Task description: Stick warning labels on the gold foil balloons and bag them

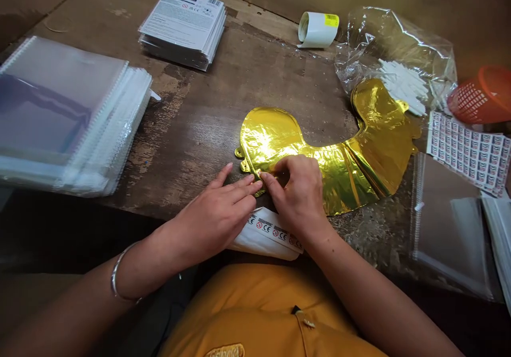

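A shiny gold foil balloon (pixel 275 131), flat and curved, lies on the table in front of me. It may be a stack of several, as layered edges show at its right part. My right hand (pixel 299 192) is closed in a pinch at the balloon's near left edge, its thumb and bent fingers on the foil. My left hand (pixel 223 208) reaches to the same edge, its fingers stretched out and its fingertips touching the foil beside the right thumb. Under my hands, at the table's front edge, is a white strip (pixel 275 230) printed with CE marks.
Clear plastic sleeves (pixel 67 107) are stacked at left, printed cards (pixel 181 19) at the back. A curled label roll (pixel 318 30), a clear bag (pixel 399 27) with white sticks (pixel 403 85), an orange basket (pixel 485 96), a sticker sheet (pixel 469 149) and another sleeve (pixel 449 224) lie rightward.
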### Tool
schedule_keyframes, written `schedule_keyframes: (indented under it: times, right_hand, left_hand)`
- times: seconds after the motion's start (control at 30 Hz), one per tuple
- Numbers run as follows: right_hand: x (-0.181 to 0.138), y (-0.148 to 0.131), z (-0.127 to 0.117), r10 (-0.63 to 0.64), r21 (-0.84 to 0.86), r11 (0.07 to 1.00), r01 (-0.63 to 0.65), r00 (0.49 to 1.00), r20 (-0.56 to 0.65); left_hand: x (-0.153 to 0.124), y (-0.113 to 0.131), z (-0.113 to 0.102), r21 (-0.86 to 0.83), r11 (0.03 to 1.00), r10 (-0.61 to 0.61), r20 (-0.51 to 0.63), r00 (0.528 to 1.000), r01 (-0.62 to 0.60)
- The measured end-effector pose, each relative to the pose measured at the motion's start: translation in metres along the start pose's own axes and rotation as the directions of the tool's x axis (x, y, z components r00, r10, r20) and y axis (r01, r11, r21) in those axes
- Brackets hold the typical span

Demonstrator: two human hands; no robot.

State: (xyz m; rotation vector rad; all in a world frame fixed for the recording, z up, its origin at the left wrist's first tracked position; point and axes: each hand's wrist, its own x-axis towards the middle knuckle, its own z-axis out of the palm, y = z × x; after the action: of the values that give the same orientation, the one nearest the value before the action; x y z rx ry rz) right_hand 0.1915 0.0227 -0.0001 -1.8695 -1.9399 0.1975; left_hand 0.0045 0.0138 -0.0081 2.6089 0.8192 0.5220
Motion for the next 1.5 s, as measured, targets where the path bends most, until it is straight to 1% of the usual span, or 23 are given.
schedule_keyframes:
  times: [0.07, 0.13, 0.2, 0.27, 0.33, 0.37, 0.43, 0.5, 0.57, 0.63, 0.7, 0.77, 0.83, 0.9, 1.03, 1.1, 1.17, 1.23, 1.3, 1.37, 1.4, 1.43, 1.5]
  right_hand:
    - [0.003, 0.002, -0.003, -0.009, -0.102, 0.995, 0.006, 1.000, -0.026]
    - [0.005, 0.004, -0.010, -0.048, -0.170, 0.985, 0.031, 0.994, -0.099]
    - [0.003, 0.006, -0.019, -0.179, -0.184, 0.971, 0.151, 0.972, -0.150]
    - [-0.002, 0.007, -0.025, -0.377, -0.146, 0.920, 0.365, 0.923, -0.070]
    - [-0.010, 0.007, -0.026, -0.527, -0.095, 0.842, 0.530, 0.848, 0.059]
    - [-0.014, 0.008, -0.025, -0.560, -0.090, 0.818, 0.568, 0.822, 0.100]
    - [-0.020, 0.008, -0.021, -0.577, -0.125, 0.797, 0.591, 0.806, 0.128]
    - [-0.023, 0.008, -0.017, -0.563, -0.158, 0.799, 0.581, 0.814, 0.145]
    - [-0.021, 0.008, -0.016, -0.513, -0.152, 0.834, 0.531, 0.846, 0.145]
    - [-0.016, 0.009, -0.017, -0.406, -0.103, 0.903, 0.416, 0.908, 0.106]
    - [-0.008, 0.011, -0.018, -0.262, 0.003, 0.965, 0.262, 0.962, 0.080]
    - [0.001, 0.016, -0.021, -0.129, 0.160, 0.981, 0.111, 0.985, 0.111]
    - [0.009, 0.020, -0.022, -0.060, 0.297, 0.955, 0.004, 0.982, 0.181]
    - [0.014, 0.025, -0.023, -0.036, 0.384, 0.921, -0.062, 0.969, 0.243]
    - [0.020, 0.028, -0.023, 0.008, 0.478, 0.863, -0.165, 0.949, 0.314]
    - [0.023, 0.029, -0.022, 0.023, 0.496, 0.843, -0.210, 0.934, 0.356]
    - [0.027, 0.029, -0.022, 0.026, 0.513, 0.824, -0.240, 0.921, 0.389]
    - [0.030, 0.031, -0.024, 0.033, 0.540, 0.802, -0.256, 0.921, 0.388]
    - [0.031, 0.032, -0.027, 0.082, 0.561, 0.784, -0.266, 0.940, 0.331]
    - [0.026, 0.032, -0.031, 0.143, 0.568, 0.784, -0.250, 0.963, 0.227]
    - [0.022, 0.031, -0.033, 0.145, 0.548, 0.808, -0.217, 0.974, 0.171]
    - [0.015, 0.029, -0.035, 0.111, 0.500, 0.851, -0.160, 0.986, 0.126]
    - [0.001, 0.023, -0.038, -0.036, 0.328, 0.945, 0.003, 0.995, 0.097]
  left_hand:
    - [0.000, 0.001, 0.000, -0.019, 1.000, -0.010, -0.012, 1.000, 0.010]
    - [0.000, 0.001, 0.000, -0.038, 0.999, -0.024, -0.025, 0.999, 0.023]
    - [0.000, 0.001, 0.000, -0.059, 0.998, -0.035, -0.022, 0.999, 0.033]
    - [-0.002, 0.000, 0.000, -0.077, 0.997, -0.033, -0.005, 0.999, 0.033]
    - [-0.003, 0.000, -0.001, -0.099, 0.994, -0.034, -0.006, 0.999, 0.033]
    - [-0.005, 0.000, -0.002, -0.118, 0.992, -0.044, -0.017, 0.999, 0.042]
    - [-0.007, 0.001, -0.005, -0.156, 0.985, -0.081, -0.055, 0.995, 0.072]
    - [-0.008, 0.003, -0.010, -0.159, 0.981, -0.126, -0.091, 0.988, 0.111]
    - [-0.009, 0.005, -0.014, -0.121, 0.982, -0.160, -0.114, 0.981, 0.146]
    - [-0.008, 0.007, -0.017, -0.074, 0.983, -0.174, -0.121, 0.977, 0.166]
    - [-0.006, 0.008, -0.019, -0.031, 0.987, -0.159, -0.121, 0.980, 0.157]
    - [-0.004, 0.009, -0.020, 0.008, 0.992, -0.126, -0.118, 0.985, 0.128]
    - [-0.001, 0.009, -0.020, 0.039, 0.994, -0.096, -0.110, 0.989, 0.101]
    - [0.002, 0.010, -0.022, 0.065, 0.995, -0.075, -0.098, 0.992, 0.082]
    - [0.011, 0.013, -0.026, 0.098, 0.995, -0.022, -0.092, 0.996, 0.031]
    - [0.019, 0.013, -0.027, 0.089, 0.996, 0.026, -0.052, 0.998, -0.021]
    - [0.028, 0.012, -0.025, 0.060, 0.994, 0.089, 0.034, 0.995, -0.091]
    - [0.035, 0.009, -0.022, 0.042, 0.990, 0.130, 0.102, 0.986, -0.135]
    - [0.040, 0.006, -0.018, 0.046, 0.989, 0.136, 0.126, 0.983, -0.143]
    - [0.042, 0.004, -0.016, 0.062, 0.989, 0.128, 0.121, 0.984, -0.136]
    - [0.042, 0.004, -0.015, 0.068, 0.988, 0.129, 0.122, 0.984, -0.138]
    - [0.041, 0.005, -0.015, 0.074, 0.987, 0.130, 0.127, 0.983, -0.140]
    - [0.041, 0.006, -0.016, 0.083, 0.987, 0.125, 0.137, 0.983, -0.137]
